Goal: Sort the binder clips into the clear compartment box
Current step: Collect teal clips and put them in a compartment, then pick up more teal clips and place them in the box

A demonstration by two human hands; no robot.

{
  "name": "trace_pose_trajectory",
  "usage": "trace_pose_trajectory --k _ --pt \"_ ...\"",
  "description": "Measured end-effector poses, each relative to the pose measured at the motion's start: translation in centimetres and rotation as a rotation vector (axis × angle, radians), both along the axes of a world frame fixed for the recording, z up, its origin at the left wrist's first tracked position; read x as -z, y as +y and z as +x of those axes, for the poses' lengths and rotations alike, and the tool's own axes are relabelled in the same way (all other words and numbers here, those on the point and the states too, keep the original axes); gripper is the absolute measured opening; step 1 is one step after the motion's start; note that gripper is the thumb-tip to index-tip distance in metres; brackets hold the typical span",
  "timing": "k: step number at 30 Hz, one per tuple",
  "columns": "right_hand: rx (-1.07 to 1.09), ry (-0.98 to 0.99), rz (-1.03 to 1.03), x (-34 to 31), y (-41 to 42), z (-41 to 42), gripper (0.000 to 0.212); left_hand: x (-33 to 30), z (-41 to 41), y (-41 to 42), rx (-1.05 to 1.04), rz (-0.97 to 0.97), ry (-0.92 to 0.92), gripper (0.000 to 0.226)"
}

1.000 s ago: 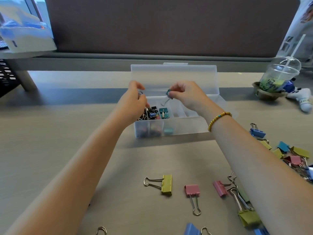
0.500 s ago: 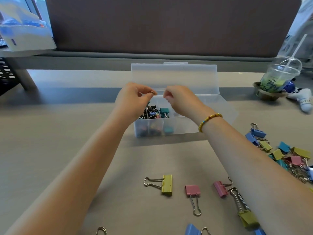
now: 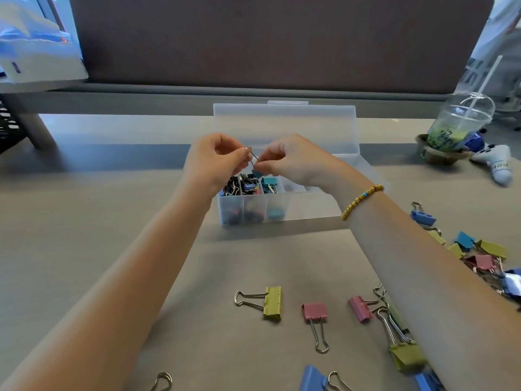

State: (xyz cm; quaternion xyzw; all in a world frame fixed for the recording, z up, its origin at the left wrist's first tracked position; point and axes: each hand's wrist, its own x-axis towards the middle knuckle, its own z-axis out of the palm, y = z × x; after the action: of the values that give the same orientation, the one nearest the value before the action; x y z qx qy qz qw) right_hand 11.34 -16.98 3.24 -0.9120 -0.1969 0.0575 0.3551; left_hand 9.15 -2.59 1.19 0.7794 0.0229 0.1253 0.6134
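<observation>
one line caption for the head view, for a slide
Both hands, left and right, pinch a small teal binder clip above the clear compartment box.

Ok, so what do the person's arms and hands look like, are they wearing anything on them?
Both forearms are bare, with no sleeves in view. The right wrist carries a yellow beaded bracelet with one blue bead. The left hand and right hand wear no gloves, and no rings or watch show from this angle.

Left hand (image 3: 211, 162), right hand (image 3: 290, 162) now meet, both pinching teal clip (image 3: 256, 172).
</observation>
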Motion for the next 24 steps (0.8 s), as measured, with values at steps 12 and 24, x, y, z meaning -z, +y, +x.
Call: trace_pose_trajectory --k 12,24 --pt "0.232 -0.049 -0.658 3.0 0.5 3.6 0.033 -2.3 -0.9 0.4 0.054 0.312 -0.063 0.012" --pt "0.286 -0.233 -0.163 2.5 -3.8 -5.9 0.019 0.6 -8.4 -1.8 0.242 0.471 -0.049 0.003"
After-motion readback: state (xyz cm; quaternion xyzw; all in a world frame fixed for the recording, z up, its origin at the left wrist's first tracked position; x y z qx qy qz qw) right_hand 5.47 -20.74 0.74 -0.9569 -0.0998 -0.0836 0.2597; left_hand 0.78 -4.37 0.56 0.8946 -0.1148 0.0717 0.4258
